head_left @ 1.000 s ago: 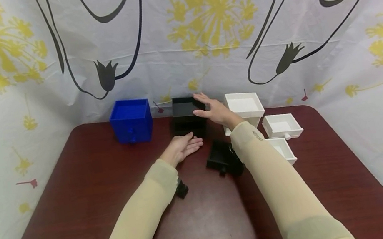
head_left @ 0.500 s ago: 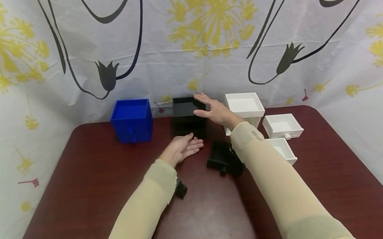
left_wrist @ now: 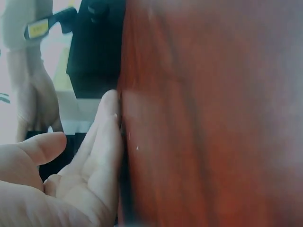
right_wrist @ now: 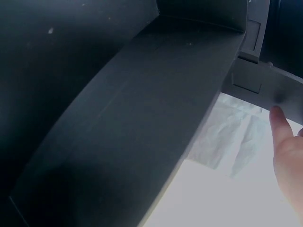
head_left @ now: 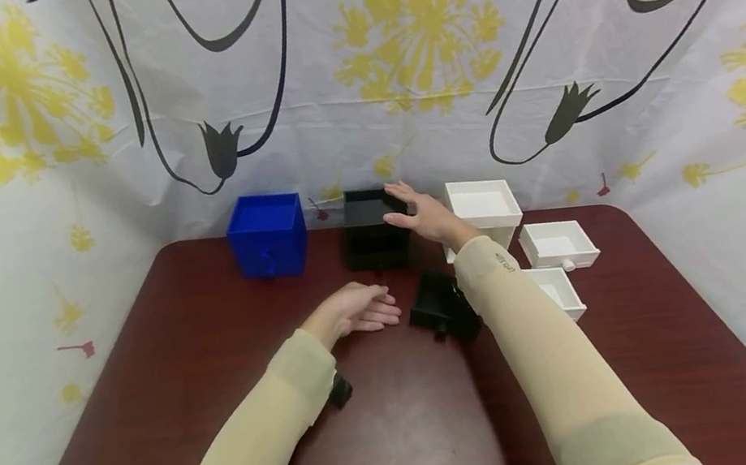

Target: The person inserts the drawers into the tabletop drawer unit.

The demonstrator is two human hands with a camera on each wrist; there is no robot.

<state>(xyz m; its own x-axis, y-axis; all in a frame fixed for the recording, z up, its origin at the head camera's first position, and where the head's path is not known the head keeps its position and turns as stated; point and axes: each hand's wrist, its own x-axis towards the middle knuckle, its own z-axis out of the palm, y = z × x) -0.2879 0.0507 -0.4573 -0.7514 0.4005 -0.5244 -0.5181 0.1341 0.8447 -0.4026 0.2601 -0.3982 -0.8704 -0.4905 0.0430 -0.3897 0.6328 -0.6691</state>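
A black drawer cabinet (head_left: 375, 242) with a shallow tray-like top stands at the back of the table, a small knob low on its front. My right hand (head_left: 431, 216) touches its upper right side, fingers extended and thumb spread; in the right wrist view one fingertip (right_wrist: 279, 118) touches a black edge. My left hand (head_left: 359, 309) is in front of the cabinet and apart from it. Its fingers are straight, the palm turned to the right, with nothing held. A loose black drawer (head_left: 441, 307) lies to the right of the left hand, partly behind the right sleeve.
A blue drawer cabinet (head_left: 268, 238) stands at the back left. On the right is a white cabinet (head_left: 484, 204), with two loose white drawers (head_left: 558, 242) near it; the right sleeve covers part of one. A patterned curtain (head_left: 309, 70) hangs behind the table (head_left: 166, 366).
My left hand has drawn back from the front of the black cabinet, towards me. The right hand keeps its place on the cabinet. The head view has shifted slightly.
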